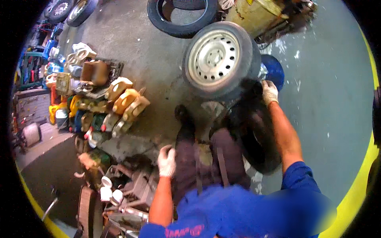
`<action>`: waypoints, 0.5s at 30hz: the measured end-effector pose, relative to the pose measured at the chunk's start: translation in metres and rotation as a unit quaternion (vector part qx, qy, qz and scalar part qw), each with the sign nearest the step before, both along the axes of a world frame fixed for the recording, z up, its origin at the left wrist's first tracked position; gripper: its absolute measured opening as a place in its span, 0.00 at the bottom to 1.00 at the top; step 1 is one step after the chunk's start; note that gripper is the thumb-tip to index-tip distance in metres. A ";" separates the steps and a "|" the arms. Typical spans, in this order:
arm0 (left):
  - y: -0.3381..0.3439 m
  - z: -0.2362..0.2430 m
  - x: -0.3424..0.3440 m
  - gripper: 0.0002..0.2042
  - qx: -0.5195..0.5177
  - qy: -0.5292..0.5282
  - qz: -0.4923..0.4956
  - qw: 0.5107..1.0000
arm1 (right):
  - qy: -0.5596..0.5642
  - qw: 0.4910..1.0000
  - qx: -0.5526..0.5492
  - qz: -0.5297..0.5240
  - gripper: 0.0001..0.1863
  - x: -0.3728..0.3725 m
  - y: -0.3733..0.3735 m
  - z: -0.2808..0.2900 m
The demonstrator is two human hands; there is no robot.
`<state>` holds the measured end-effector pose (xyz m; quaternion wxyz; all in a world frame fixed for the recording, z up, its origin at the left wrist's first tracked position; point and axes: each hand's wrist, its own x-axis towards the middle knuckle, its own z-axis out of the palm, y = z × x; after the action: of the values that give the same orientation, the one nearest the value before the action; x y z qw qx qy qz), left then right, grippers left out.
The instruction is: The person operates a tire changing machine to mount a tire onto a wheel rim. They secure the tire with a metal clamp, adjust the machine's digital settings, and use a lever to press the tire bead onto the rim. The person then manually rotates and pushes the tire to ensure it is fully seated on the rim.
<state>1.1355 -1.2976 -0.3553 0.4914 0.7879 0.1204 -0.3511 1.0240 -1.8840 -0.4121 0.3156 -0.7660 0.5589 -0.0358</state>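
Note:
My right hand (pixel 270 92), in a whitish work glove, is closed on the upper edge of a bare black tire (pixel 260 142). That tire stands on its tread beside my right leg, its top blurred and dark. Just beyond it is a wheel with a cream steel rim (pixel 213 57) and a mounted tire, facing up toward me. My left hand (pixel 166 160), gloved the same way, hangs by my left thigh with its fingers loosely bent and slightly apart. Nothing shows in it.
Many used oil jugs (pixel 126 99) crowd the floor at the left, with a brown box (pixel 94 72) among them. Another bare tire (pixel 182 18) lies at the back. A yellowish bin (pixel 254 18) and a blue round object (pixel 273 71) are beyond my right hand. Metal scrap (pixel 137 190) lies near left.

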 end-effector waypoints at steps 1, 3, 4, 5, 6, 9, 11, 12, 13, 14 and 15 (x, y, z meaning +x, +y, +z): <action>-0.019 -0.002 0.022 0.14 0.001 0.017 0.070 0.997 | 0.019 1.000 -0.009 -0.005 0.39 0.019 -0.037 -0.035; -0.005 -0.049 0.034 0.11 -0.035 0.073 0.140 0.987 | 0.196 0.970 -0.124 0.071 0.47 0.028 -0.137 -0.099; 0.007 -0.041 0.025 0.11 -0.007 0.041 0.148 0.988 | 0.171 0.982 -0.073 0.026 0.50 0.093 -0.115 -0.103; -0.002 -0.038 0.027 0.11 0.030 0.085 0.174 0.981 | 0.137 0.989 -0.042 0.020 0.51 0.111 -0.143 -0.110; -0.001 -0.060 0.024 0.11 0.033 0.105 0.120 0.987 | 0.113 0.991 -0.069 0.003 0.51 0.101 -0.199 -0.137; -0.013 -0.075 0.019 0.11 0.083 0.136 0.084 0.984 | -0.191 0.914 0.265 -0.242 0.50 0.147 -0.210 -0.180; -0.049 -0.083 0.033 0.12 0.066 0.096 0.020 0.993 | -0.190 0.919 0.255 -0.233 0.48 0.129 -0.217 -0.184; -0.076 -0.085 0.041 0.13 0.057 0.106 0.013 0.993 | -0.191 0.922 0.249 -0.228 0.47 0.118 -0.221 -0.184; -0.111 -0.085 0.056 0.12 0.070 0.079 -0.029 0.994 | -0.169 0.935 0.217 -0.225 0.46 0.111 -0.218 -0.176; -0.149 -0.092 0.075 0.15 0.035 0.050 -0.057 0.996 | -0.155 0.946 0.189 -0.211 0.45 0.123 -0.205 -0.176; -0.197 -0.108 0.102 0.15 0.019 -0.024 -0.162 0.986 | -0.141 0.956 0.161 -0.199 0.44 0.131 -0.189 -0.174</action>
<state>1.2373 -1.4951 -0.4637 0.4157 0.8144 -0.0140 -0.4048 1.1548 -2.0734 -0.5863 0.4964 -0.5657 0.6483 -0.1149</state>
